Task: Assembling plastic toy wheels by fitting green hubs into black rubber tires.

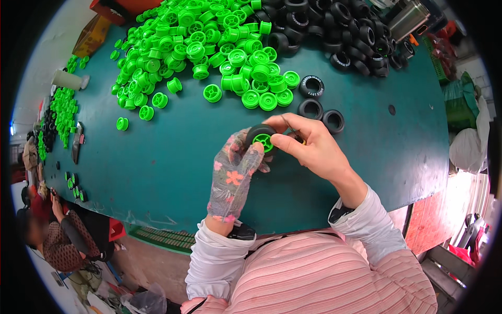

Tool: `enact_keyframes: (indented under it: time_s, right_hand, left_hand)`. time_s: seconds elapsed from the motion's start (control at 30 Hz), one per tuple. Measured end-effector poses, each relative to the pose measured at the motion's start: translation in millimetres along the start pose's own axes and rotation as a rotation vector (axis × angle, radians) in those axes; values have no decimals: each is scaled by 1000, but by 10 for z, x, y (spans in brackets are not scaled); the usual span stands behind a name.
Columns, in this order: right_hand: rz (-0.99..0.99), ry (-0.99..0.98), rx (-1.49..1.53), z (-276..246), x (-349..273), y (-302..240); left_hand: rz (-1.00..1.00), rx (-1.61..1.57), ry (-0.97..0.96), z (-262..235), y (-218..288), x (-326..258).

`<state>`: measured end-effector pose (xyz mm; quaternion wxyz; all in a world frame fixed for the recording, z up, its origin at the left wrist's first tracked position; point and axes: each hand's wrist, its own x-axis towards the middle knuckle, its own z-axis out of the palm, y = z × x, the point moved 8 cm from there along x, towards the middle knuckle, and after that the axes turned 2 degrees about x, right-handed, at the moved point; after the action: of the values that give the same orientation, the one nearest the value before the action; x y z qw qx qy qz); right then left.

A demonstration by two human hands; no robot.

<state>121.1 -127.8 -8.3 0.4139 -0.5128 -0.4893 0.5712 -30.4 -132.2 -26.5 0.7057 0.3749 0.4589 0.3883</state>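
A: Two hands meet over the dark teal tabletop (157,172), just on the person's side of the big heap of bright green plastic wheel hubs (198,47). The left hand (235,175), in a floral-print fabric glove, is curled partly closed, its fingertips against a small black rubber tyre with a green hub seated in it (262,138).

B: And the right hand (308,146)?

A: Bare. Thumb and forefinger pinched closed on the same tyre from the other side. Whether it holds anything else underneath cannot be told.

B: Where does the wheel sit relative to the heap?

A: Nearer the person than the heap's closest edge, lifted off the table, touching nothing but fingers. Three loose black rubber tyres (316,102) lie between it and the heap's right end; the larger pile of black tyres (340,31) sits beside the heap, to its right.

B: Judgement on doing the fit well?

A: Hub looks close to flush. Likely best to keep the tyre square to the hub, press evenly round the rim with both thumbs, and check that no tyre lip is folded under. A skewed push could pop one side out.

B: Anything else?

A: Another person's patterned sleeve (68,238) shows far left of the heap, below the table edge.
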Motion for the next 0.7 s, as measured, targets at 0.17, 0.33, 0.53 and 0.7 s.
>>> enact_keyframes:
  time_s: [0.17, 0.33, 0.53, 0.7]
  right_hand:
    - [-93, 141, 94, 26, -120, -11]
    - [9, 59, 3, 0, -56, 1]
    - [179, 18, 255, -4, -81, 82]
    - [174, 10, 326, 41, -72, 167]
  left_hand:
    - [0, -90, -7, 35, -14, -32]
    - [-45, 2, -27, 34, -25, -32]
    - [-9, -16, 25, 19, 40, -47]
    - [12, -11, 59, -18, 40, -92]
